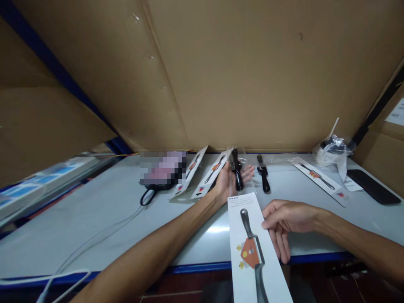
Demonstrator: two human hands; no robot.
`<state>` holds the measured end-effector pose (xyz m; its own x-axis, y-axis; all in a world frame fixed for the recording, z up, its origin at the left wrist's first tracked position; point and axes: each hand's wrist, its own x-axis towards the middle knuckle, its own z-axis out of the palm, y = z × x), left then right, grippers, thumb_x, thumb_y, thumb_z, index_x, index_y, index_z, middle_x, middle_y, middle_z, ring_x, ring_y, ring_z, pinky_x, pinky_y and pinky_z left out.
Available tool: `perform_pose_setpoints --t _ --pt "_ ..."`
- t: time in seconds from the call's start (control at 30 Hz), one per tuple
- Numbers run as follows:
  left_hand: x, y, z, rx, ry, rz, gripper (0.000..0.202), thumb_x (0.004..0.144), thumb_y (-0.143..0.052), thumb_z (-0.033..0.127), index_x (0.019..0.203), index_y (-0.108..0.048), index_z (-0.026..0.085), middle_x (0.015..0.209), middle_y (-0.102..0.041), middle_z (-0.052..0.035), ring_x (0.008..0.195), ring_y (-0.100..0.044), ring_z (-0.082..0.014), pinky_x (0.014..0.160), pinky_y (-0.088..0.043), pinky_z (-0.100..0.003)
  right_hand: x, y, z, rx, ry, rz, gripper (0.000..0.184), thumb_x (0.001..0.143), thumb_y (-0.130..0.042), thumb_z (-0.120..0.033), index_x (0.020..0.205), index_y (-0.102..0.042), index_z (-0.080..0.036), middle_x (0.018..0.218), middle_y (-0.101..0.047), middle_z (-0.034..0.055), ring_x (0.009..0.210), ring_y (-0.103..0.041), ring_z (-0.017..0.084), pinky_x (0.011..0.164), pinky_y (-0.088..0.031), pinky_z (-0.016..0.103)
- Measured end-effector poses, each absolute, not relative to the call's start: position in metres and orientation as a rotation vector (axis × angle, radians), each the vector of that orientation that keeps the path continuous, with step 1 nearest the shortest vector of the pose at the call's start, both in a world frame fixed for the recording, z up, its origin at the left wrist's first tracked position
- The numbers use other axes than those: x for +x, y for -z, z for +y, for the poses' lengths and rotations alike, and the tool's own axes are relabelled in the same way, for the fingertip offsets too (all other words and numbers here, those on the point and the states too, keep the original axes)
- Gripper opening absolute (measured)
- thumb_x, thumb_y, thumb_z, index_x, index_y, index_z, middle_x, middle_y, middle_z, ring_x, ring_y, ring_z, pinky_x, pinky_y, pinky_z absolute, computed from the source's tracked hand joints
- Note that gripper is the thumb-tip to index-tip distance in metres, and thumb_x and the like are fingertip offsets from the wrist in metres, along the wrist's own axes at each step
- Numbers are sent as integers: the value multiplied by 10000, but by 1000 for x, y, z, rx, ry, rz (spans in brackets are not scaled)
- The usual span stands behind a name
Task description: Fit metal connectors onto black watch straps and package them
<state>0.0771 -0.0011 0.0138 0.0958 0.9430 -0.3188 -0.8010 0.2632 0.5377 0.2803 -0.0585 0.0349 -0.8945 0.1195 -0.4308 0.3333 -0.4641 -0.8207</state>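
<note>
Near the front edge of the table, my right hand (pixel 292 219) pinches the right edge of a long white printed card (pixel 238 252), which tilts toward me and shows a picture of a spokeshave. Farther back, my left hand (pixel 224 181) is turned palm up. Across its fingers rests a black spokeshave (pixel 237 170) with clear plastic around it, and the fingertips show beyond the tool. A second black spokeshave (pixel 263 173) lies just to the right. Left of my left hand, a packaged card (pixel 214 170) leans at a slant, close to another similar card (pixel 191 172).
A dark device with a blurred screen (pixel 164 168) and a strap stands at the back left, near a white cable (pixel 104 231). At right lie another printed card (pixel 318 179), a plastic-wrapped roll (pixel 331 151) and a black phone-like slab (pixel 374 186). Cardboard walls (pixel 236 75) enclose the table.
</note>
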Motion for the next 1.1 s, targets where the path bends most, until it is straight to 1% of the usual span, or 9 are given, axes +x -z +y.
perform_pose_setpoints --t 0.17,0.3,0.47,0.57,0.67,0.8,0.87,1.0,1.1 --pt "75 -12 0 247 -1313 705 464 1042 -261 502 1124 -586 180 1106 -732 -181 1077 -730 -288 914 -600 -464 284 -32 -54 635 2535 1512 376 801 -738 -453 807 -657 -85 696 -747 133 664 -769 227 592 -624 264" --pt "74 -11 -1 242 -1312 697 414 1041 -304 477 1064 -595 183 1130 -731 -181 1087 -727 -287 931 -590 -462 287 -31 -51 631 2532 1533 368 821 -738 -444 829 -666 -83 703 -754 131 660 -767 215 600 -624 260" --pt "75 -12 -2 242 -1303 669 414 1042 -307 470 1079 -595 175 1146 -727 -184 1079 -727 -292 943 -584 -485 287 -33 -51 656 2488 1577 327 836 -715 -414 841 -677 -89 687 -753 115 638 -759 198 587 -618 251" --pt "75 -12 -2 244 -1300 676 441 1044 -293 472 1151 -586 162 1116 -729 -188 1013 -741 -284 886 -603 -456 288 -34 -51 707 2441 1624 297 849 -689 -380 863 -689 -84 684 -752 109 611 -752 190 569 -611 250" --pt "74 -11 -1 235 -1285 699 528 1041 -246 509 1217 -569 131 1074 -726 -204 904 -750 -269 798 -616 -418 290 -35 -49 739 2412 1636 288 837 -691 -377 873 -699 -91 671 -751 91 579 -741 180 549 -602 242" --pt "74 -10 -1 243 -1277 707 540 1038 -242 510 1250 -567 134 1048 -728 -187 847 -749 -257 789 -616 -422 293 -34 -47 736 2407 1642 282 819 -690 -361 898 -709 -91 662 -751 87 554 -732 177 534 -595 239" --pt "75 -10 -2 250 -1280 711 524 1038 -257 498 1248 -574 138 1037 -731 -177 842 -749 -254 789 -616 -419 293 -33 -47 748 2417 1646 272 823 -678 -345 901 -709 -87 666 -753 93 544 -728 178 532 -596 245" --pt "76 -12 -2 248 -1281 739 514 1040 -261 479 1203 -590 119 1015 -731 -191 826 -746 -250 746 -617 -387 291 -33 -51 786 2426 1643 240 838 -674 -329 877 -702 -94 672 -754 89 544 -726 172 534 -597 250" --pt "76 -12 -2 244 -1287 736 507 1041 -254 481 1161 -598 128 1006 -731 -188 851 -748 -256 760 -618 -398 288 -35 -54 830 2425 1651 248 842 -690 -344 887 -697 -100 648 -743 73 543 -721 163 533 -594 240"
